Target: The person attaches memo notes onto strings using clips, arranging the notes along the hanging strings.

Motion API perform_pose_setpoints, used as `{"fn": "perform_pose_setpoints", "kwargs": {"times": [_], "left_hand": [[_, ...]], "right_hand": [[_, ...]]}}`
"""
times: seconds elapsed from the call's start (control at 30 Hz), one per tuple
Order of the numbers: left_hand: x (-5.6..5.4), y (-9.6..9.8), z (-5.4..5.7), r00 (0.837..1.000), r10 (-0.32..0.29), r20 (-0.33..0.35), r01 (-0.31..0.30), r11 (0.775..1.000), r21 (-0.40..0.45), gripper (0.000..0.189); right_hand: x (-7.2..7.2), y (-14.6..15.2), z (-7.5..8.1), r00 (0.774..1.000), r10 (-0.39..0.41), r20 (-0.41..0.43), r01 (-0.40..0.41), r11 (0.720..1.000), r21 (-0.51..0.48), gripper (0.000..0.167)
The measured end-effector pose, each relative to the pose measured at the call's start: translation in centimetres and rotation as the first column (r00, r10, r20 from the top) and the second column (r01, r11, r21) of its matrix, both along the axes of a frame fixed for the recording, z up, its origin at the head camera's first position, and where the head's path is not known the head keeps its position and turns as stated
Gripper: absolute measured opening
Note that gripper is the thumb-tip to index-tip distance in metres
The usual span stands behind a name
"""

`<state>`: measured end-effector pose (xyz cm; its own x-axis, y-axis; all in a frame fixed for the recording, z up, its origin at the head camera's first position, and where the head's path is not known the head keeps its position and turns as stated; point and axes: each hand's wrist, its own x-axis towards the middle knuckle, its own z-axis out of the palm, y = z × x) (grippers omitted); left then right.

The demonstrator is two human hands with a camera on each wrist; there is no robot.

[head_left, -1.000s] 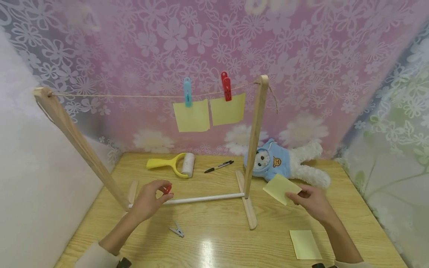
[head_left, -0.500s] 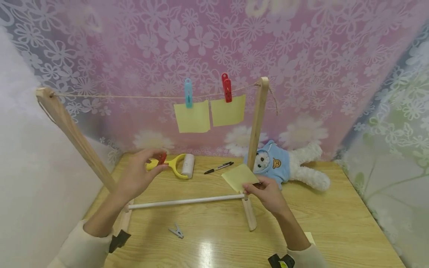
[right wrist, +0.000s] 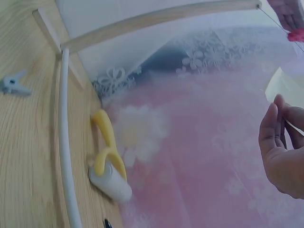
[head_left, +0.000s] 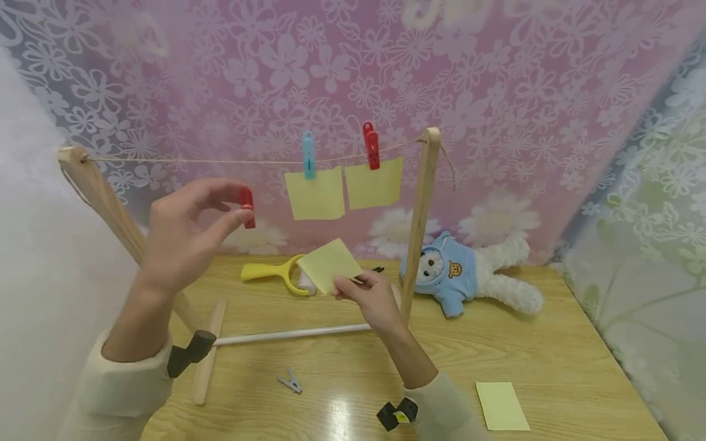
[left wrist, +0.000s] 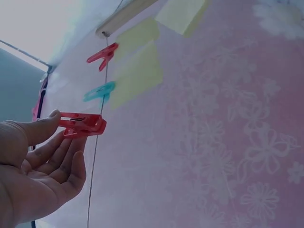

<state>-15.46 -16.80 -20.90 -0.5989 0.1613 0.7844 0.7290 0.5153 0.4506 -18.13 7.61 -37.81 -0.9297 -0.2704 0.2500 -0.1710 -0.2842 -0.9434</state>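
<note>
My left hand pinches a red clothespin between thumb and fingers, a little below the string in the head view. The same clothespin shows in the left wrist view, its handle end under the thumb. With thumb and fingers my right hand holds a yellow sticky note by its lower right corner, raised in front of the lint roller. Two more yellow notes hang from the string, one under a blue clothespin, the other under a red clothespin.
The string runs between two wooden posts joined low down by a white rod. On the table lie a yellow lint roller, a grey clothespin, a pad of yellow notes and a plush toy; a pen is partly hidden.
My left hand has risen with the red clothespin from near the white rod towards the string. My right hand has carried the yellow note leftward and up from beside the plush toy.
</note>
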Motion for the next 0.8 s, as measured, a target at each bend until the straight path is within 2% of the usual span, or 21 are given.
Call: {"fn": "perform_pose_setpoints", "kwargs": {"times": [0.13, 0.33, 0.47, 0.57, 0.63, 0.7, 0.77, 0.8], "left_hand": [[-0.2, 0.4, 1.9, 0.998, -0.066, -0.001, 0.066, 0.991, 0.117, 0.025], [-1.4, 0.7, 4.0, 0.991, -0.132, 0.007, 0.129, 0.975, 0.18, 0.017], [-2.5, 0.6, 4.8, 0.975, -0.219, 0.038, 0.201, 0.942, 0.268, 0.014], [-3.1, 0.4, 5.1, 0.958, -0.284, 0.044, 0.253, 0.906, 0.34, 0.012], [-3.3, 0.2, 5.2, 0.951, -0.303, 0.057, 0.261, 0.89, 0.374, 0.012], [-3.6, 0.1, 5.3, 0.931, -0.361, 0.056, 0.307, 0.856, 0.415, 0.012], [-3.8, 0.0, 5.4, 0.918, -0.392, 0.059, 0.326, 0.832, 0.448, 0.011], [-4.0, 0.0, 5.5, 0.916, -0.396, 0.059, 0.328, 0.828, 0.455, 0.011]], "right_hand": [[-0.5, -2.5, 0.6, 0.998, 0.057, 0.001, -0.057, 0.997, -0.055, 0.028], [-1.0, -5.3, 2.3, 0.994, 0.075, 0.076, -0.065, 0.99, -0.124, 0.021], [-1.3, -6.9, 3.3, 0.994, 0.062, 0.092, -0.049, 0.99, -0.136, 0.018], [-1.4, -8.0, 3.9, 0.991, 0.057, 0.119, -0.042, 0.991, -0.126, 0.014], [-1.6, -8.7, 4.1, 0.987, 0.053, 0.149, -0.035, 0.992, -0.124, 0.013], [-1.8, -9.4, 4.5, 0.984, 0.064, 0.165, -0.04, 0.989, -0.142, 0.016], [-2.0, -10.0, 4.9, 0.979, 0.08, 0.185, -0.048, 0.985, -0.168, 0.019], [-2.1, -10.4, 5.1, 0.978, 0.093, 0.188, -0.058, 0.981, -0.188, 0.021]]}}
